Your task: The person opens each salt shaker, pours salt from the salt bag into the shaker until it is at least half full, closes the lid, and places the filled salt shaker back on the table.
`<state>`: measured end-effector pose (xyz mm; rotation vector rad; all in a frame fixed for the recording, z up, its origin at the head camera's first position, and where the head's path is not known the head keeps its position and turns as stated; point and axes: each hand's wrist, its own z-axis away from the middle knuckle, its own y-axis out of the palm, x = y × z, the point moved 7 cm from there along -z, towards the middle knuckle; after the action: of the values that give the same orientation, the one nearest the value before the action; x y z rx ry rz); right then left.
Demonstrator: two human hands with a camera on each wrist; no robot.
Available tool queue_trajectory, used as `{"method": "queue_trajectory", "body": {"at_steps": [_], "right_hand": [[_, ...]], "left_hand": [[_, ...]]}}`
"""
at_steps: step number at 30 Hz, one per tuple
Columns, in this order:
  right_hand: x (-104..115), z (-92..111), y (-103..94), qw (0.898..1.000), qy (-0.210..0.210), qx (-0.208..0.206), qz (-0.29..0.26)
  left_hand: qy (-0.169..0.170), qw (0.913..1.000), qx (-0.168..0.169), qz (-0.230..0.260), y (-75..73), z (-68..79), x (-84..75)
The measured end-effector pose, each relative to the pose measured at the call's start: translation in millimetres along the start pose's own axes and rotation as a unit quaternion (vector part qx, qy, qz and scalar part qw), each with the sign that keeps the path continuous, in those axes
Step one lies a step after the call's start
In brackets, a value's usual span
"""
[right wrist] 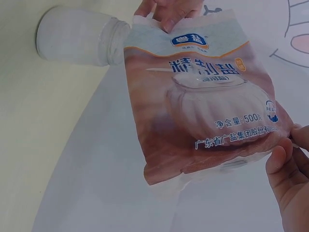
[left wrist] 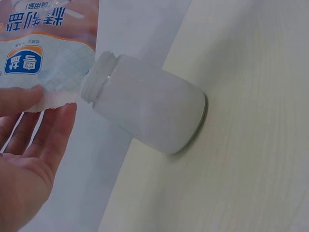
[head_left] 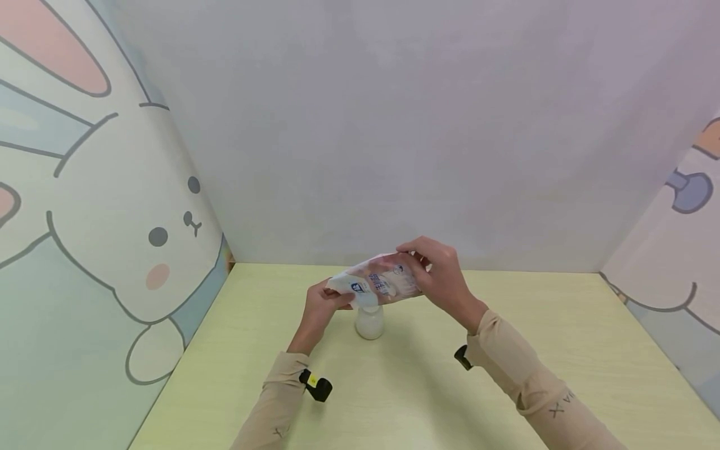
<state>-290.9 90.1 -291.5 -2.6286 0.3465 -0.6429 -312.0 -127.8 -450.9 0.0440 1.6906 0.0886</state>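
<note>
A salt bag (head_left: 388, 280), pink-brown and pale blue with Chinese lettering, is held tilted in the air between both hands. My left hand (head_left: 319, 310) pinches its torn-looking pale end, thumb on the printed face and fingers behind, as the left wrist view shows. At the opposite end, my right hand (head_left: 441, 275) pinches a corner and holds that end higher. The bag (right wrist: 203, 111) looks rather flat. Just below the left-hand end stands an open glass jar (left wrist: 149, 104) with a threaded neck, upright on the table and white inside up to about its shoulder.
The pale wood-look table (head_left: 225, 375) meets a plain grey wall (head_left: 394, 125) at the back. Side walls carry cartoon drawings, with a large rabbit (head_left: 124, 219) on the left. Black wrist cameras (head_left: 317, 386) sit at the beige sleeves (head_left: 517, 369).
</note>
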Motion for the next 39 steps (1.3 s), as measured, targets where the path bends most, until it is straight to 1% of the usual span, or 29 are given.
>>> {"method": "queue_trajectory", "body": {"at_steps": [7, 21, 28, 33, 39], "right_hand": [[0.0, 0.3, 1.2, 1.000, 0.007, 0.005, -0.003], [0.6, 0.0, 1.0, 1.000, 0.004, 0.005, -0.004], [2.0, -0.5, 1.1, 1.000, 0.000, 0.004, -0.004], [2.5, -0.3, 1.0, 1.000, -0.002, 0.003, -0.005], [2.0, 0.3, 1.1, 1.000, 0.006, 0.006, -0.009]], "left_hand": [[0.002, 1.0000, 0.000, 0.004, -1.5, -0.2, 1.8], [0.011, 0.9999, -0.001, 0.000, -0.8, 1.6, -2.3], [0.002, 1.0000, -0.002, 0.006, -0.9, 3.0, -0.7], [0.005, 1.0000, -0.002, 0.005, -0.7, 3.2, -0.1], [0.007, 1.0000, 0.001, 0.005, 0.3, 4.8, -4.6]]}}
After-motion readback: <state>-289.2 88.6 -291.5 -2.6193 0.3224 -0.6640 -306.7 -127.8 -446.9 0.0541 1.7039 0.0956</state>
